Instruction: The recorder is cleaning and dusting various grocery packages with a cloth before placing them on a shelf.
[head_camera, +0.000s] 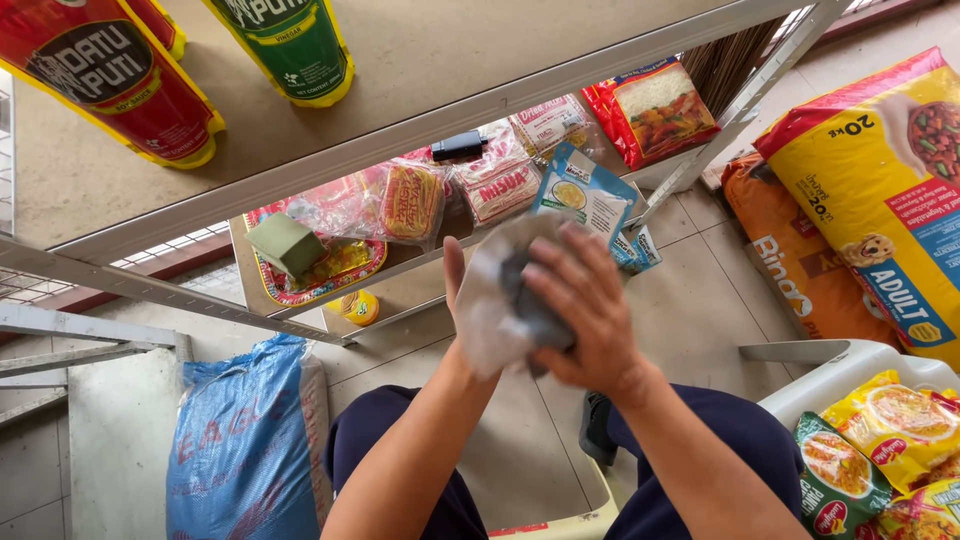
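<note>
Right hand (590, 310) and left hand (470, 300) pressed together around a crumpled grey-white cloth rag (500, 300), held above the floor before the grey metal shelf (420, 130). Looks light, soft, limp; best gripped bunched, mid-wad.

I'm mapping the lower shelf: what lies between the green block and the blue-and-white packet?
In the head view, clear-wrapped red and yellow snack packs lie between the green block and the blue-and-white packet.
</note>
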